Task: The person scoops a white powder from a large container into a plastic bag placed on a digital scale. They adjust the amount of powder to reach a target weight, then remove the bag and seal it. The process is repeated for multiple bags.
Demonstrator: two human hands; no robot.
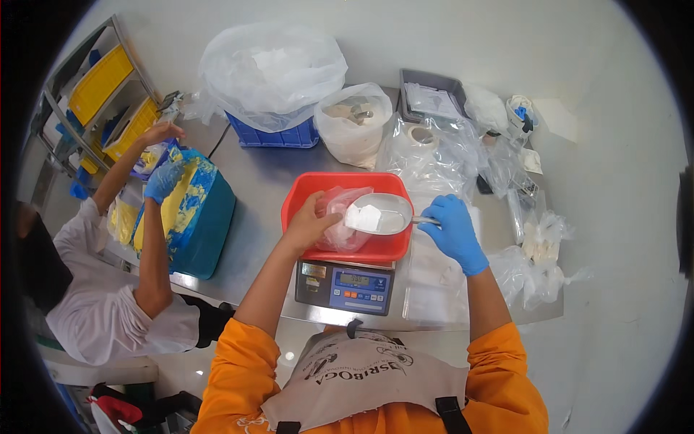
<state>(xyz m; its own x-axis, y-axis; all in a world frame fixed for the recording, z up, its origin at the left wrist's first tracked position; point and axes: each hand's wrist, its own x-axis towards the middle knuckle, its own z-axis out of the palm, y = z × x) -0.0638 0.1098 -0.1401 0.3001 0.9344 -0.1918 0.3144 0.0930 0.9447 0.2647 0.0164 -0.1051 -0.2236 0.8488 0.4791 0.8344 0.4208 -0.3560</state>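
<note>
My bare left hand (310, 221) grips the rim of a thin clear plastic bag (347, 240) inside a red plastic basin (402, 247). In my right hand (451, 228), gloved in blue, is the handle of a metal scoop (393, 209). White powder (364, 217) lies towards the scoop's tip, which is over the bag's mouth beside my left fingers. Under the basin stands a digital weighing scale (344, 287) with a lit display. The bag's contents are mostly hidden.
At left, a co-worker's gloved hand (164, 179) touches yellow matter in a teal tub (209, 228). Behind the basin are a large plastic bag (271, 76) on a blue crate (274, 133) and a bag of powder (352, 130). Plastic sheets (439, 287) and filled small bags (542, 249) lie right.
</note>
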